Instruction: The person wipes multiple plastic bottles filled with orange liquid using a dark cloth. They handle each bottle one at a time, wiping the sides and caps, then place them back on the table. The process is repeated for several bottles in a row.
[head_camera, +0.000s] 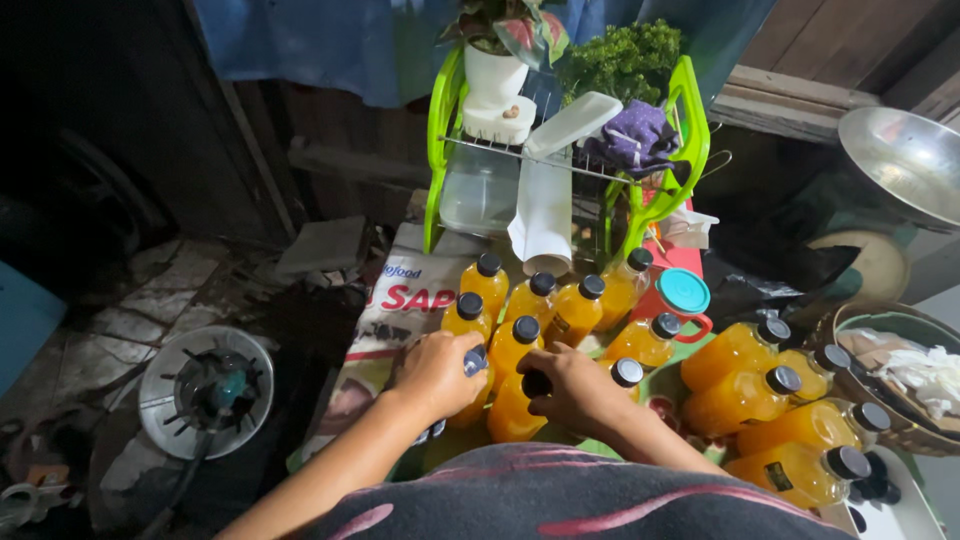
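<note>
Several plastic bottles of orange juice with black caps stand packed together on a low table. My left hand (437, 373) grips the top of one bottle (474, 362) at the front left of the group. My right hand (575, 388) closes around the neck of a neighbouring orange bottle (514, 412), whose black cap shows beside my fingers. More upright bottles (530, 300) stand just behind them. At the right, several bottles (775, 395) lie tilted in a pile.
A green dish rack (668, 190) behind the bottles holds a white pot, a cloth and a plant. A teal lid (683, 292) sits by the bottles. At right are a metal bowl (905, 160) and a basket (900, 345). A fan (208, 388) lies on the floor at left.
</note>
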